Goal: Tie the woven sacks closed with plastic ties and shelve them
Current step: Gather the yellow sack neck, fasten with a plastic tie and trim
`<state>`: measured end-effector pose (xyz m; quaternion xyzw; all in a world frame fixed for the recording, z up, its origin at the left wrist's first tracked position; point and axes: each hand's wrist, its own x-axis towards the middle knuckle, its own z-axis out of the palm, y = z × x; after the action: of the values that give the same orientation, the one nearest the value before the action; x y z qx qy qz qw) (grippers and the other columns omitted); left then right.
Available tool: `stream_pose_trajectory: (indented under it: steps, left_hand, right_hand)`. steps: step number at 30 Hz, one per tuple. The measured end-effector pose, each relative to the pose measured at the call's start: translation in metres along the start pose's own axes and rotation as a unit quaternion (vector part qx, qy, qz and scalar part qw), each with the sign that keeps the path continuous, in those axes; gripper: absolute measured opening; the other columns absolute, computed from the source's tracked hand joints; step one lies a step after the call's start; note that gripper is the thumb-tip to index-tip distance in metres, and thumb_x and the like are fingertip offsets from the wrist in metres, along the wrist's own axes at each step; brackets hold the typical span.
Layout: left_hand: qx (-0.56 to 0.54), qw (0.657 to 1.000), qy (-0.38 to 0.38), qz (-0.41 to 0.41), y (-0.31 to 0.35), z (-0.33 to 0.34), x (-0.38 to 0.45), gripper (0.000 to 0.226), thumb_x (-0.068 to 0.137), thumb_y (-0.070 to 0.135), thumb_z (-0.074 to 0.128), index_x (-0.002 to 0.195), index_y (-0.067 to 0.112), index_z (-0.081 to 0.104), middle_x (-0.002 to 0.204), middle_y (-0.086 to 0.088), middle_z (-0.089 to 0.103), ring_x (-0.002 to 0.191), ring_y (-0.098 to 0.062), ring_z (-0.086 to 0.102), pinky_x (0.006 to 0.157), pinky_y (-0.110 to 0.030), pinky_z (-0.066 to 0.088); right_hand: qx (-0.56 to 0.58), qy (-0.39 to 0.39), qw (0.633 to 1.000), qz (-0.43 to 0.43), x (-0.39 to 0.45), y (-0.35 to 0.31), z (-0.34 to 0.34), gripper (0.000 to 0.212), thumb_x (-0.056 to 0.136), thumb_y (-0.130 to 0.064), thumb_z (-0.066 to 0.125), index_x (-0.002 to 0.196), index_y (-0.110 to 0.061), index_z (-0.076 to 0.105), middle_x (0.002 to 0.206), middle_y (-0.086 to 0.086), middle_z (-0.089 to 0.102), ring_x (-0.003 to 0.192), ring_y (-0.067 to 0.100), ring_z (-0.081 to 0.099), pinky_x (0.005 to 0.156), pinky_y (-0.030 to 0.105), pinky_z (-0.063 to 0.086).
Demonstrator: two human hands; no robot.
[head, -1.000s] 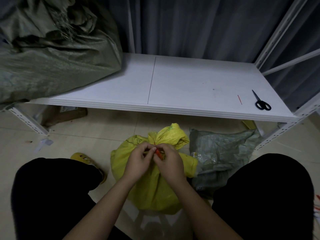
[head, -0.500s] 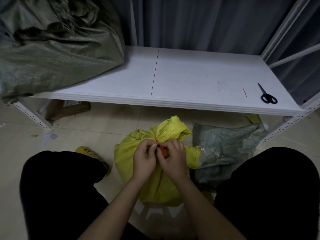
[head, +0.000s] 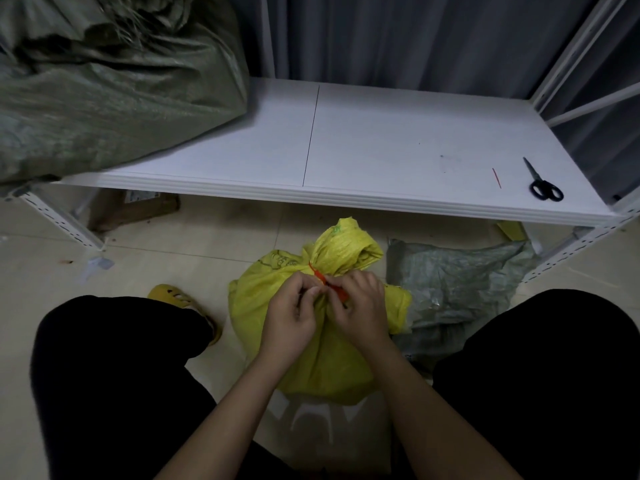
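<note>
A yellow woven sack (head: 322,362) stands on the floor between my knees, its neck bunched up. An orange plastic tie (head: 320,275) runs around that neck. My left hand (head: 292,308) and my right hand (head: 360,306) meet at the neck, both pinching the tie with their fingertips. A grey-green sack (head: 453,289) lies flat on the floor to the right of the yellow one. A large green sack (head: 104,84) rests on the left end of the white shelf (head: 398,140).
Black scissors (head: 542,187) and a loose red tie (head: 497,177) lie at the shelf's right end. White shelf posts (head: 59,216) stand at both sides. A yellow slipper (head: 173,296) sits by my left knee, a cardboard box (head: 135,209) under the shelf.
My hands stayed at the sack's neck, working the orange tie; more of the tie shows around the neck now. The view has tilted slightly downward.
</note>
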<state>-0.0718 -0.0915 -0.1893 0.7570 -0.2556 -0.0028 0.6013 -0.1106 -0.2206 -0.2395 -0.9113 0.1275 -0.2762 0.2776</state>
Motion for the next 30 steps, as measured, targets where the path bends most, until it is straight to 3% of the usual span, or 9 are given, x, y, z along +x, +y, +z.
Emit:
stream_pose_trajectory:
  steps: [4,9,12,14,17,20,23,25,30]
  left_hand:
    - [-0.001,1.000,-0.012,0.016,0.001,-0.005,-0.005,0.024,0.089,0.006,0.047,0.077,0.027,0.049,0.080,0.005,0.061,0.079,-0.004,0.059,0.074,-0.016,0.047]
    - [-0.049,0.997,0.016,-0.062,-0.001,-0.010,0.005,0.013,0.088,0.017,0.049,0.077,0.022,0.053,0.087,0.004,0.066,0.089,-0.008,0.063,0.081,-0.016,0.048]
    - [-0.075,0.994,0.027,-0.078,-0.003,-0.010,0.011,0.011,0.089,0.014,0.052,0.079,0.018,0.054,0.093,0.001,0.067,0.095,-0.009,0.063,0.085,-0.017,0.047]
    - [-0.094,0.993,0.020,-0.068,0.000,-0.010,0.012,0.012,0.089,0.012,0.053,0.080,0.018,0.055,0.093,0.002,0.067,0.094,-0.008,0.063,0.083,-0.016,0.048]
    - [-0.123,0.989,0.003,-0.078,0.007,-0.010,0.012,0.016,0.090,0.032,0.050,0.084,0.020,0.058,0.091,0.005,0.065,0.091,-0.008,0.062,0.081,-0.019,0.049]
    - [-0.079,0.976,0.001,-0.203,0.006,-0.015,0.021,0.048,0.088,0.060,0.034,0.077,0.020,0.059,0.079,0.003,0.062,0.079,-0.015,0.059,0.076,-0.035,0.049]
    - [0.045,0.934,-0.158,-0.318,0.012,-0.024,0.038,0.051,0.084,0.065,0.045,0.074,0.016,0.056,0.071,0.000,0.056,0.069,-0.016,0.053,0.069,-0.035,0.045]
    - [0.056,0.897,-0.258,-0.356,0.020,-0.028,0.046,0.036,0.088,0.050,0.055,0.075,0.017,0.052,0.067,0.000,0.052,0.061,-0.013,0.048,0.058,-0.025,0.040]
    - [0.122,0.863,-0.333,-0.359,0.018,-0.032,0.055,0.031,0.092,0.025,0.058,0.064,0.017,0.047,0.059,-0.001,0.048,0.051,-0.011,0.042,0.045,-0.019,0.036]
  right_hand:
    - [-0.016,-0.005,0.999,-0.030,0.005,0.006,0.001,0.014,0.085,-0.032,0.060,0.094,-0.022,0.064,0.079,-0.004,0.057,0.078,0.019,0.051,0.076,0.034,0.040]
    - [-0.077,-0.014,0.997,-0.024,0.015,-0.002,-0.002,0.020,0.084,-0.039,0.058,0.095,-0.026,0.068,0.080,-0.006,0.056,0.080,0.017,0.050,0.082,0.035,0.036]
    - [-0.119,-0.010,0.991,-0.059,0.011,-0.013,-0.004,0.020,0.085,-0.039,0.057,0.097,-0.027,0.068,0.083,-0.004,0.057,0.080,0.017,0.048,0.075,0.031,0.033]
    - [-0.077,-0.004,0.994,-0.080,0.010,-0.018,-0.003,0.019,0.087,-0.032,0.056,0.094,-0.021,0.070,0.082,-0.002,0.059,0.078,0.018,0.050,0.068,0.029,0.038]
    - [0.007,0.004,0.998,-0.056,0.010,-0.020,-0.006,0.020,0.089,-0.025,0.054,0.093,-0.015,0.070,0.084,-0.001,0.061,0.079,0.014,0.050,0.069,0.024,0.040]
    - [-0.022,-0.005,0.996,-0.082,0.010,-0.021,-0.010,0.022,0.088,-0.028,0.054,0.090,-0.016,0.071,0.084,-0.001,0.062,0.079,0.015,0.053,0.069,0.025,0.041]
    - [-0.030,-0.019,0.994,-0.099,0.008,-0.025,-0.011,0.021,0.086,-0.028,0.054,0.087,-0.015,0.070,0.082,0.000,0.061,0.078,0.015,0.051,0.068,0.024,0.038]
    - [0.021,-0.039,0.997,-0.060,0.006,-0.026,-0.012,0.018,0.084,-0.025,0.057,0.089,-0.012,0.068,0.084,0.001,0.059,0.080,0.012,0.050,0.067,0.021,0.040]
    - [0.023,-0.080,0.996,0.014,0.000,-0.013,-0.015,0.023,0.079,-0.027,0.071,0.099,-0.018,0.063,0.096,-0.004,0.058,0.091,0.012,0.050,0.073,0.019,0.039]
